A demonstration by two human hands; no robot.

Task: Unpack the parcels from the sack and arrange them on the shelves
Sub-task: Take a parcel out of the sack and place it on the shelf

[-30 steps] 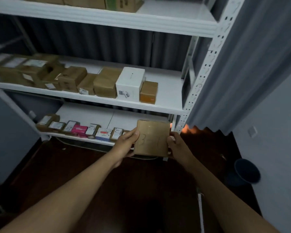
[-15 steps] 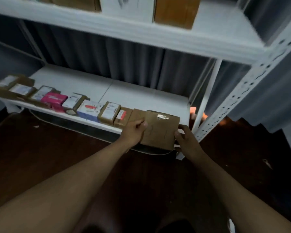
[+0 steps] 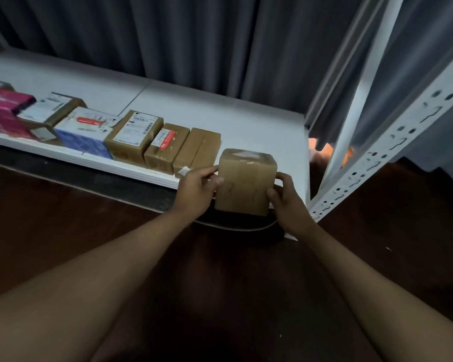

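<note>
A: The box [image 3: 246, 182] has gone down to the bottom shelf [image 3: 246, 126] since a moment ago. Before, it was held up in the air in front of the shelves.

B: Who holds it?

A: Both hands. The left hand [image 3: 196, 192] grips its left side, with the thumb on the front. The right hand [image 3: 285, 202] grips its right side, fingers curled round the edge.

B: Where is the box just now?

A: At the front edge of the shelf, near the right end. Its bottom hangs over the edge a bit. I cannot tell if it sits on the shelf.

B: What is next to it?

A: A row of parcels [image 3: 131, 137] runs along the front of the shelf to the left. The nearest one is a plain brown parcel [image 3: 198, 151], just beside the box. Far left is a pink parcel [image 3: 3, 108].

B: And behind?

A: A grey curtain [image 3: 194, 43]. A white post [image 3: 392, 142] with holes stands on the right. The floor [image 3: 63, 218] is dark.
</note>
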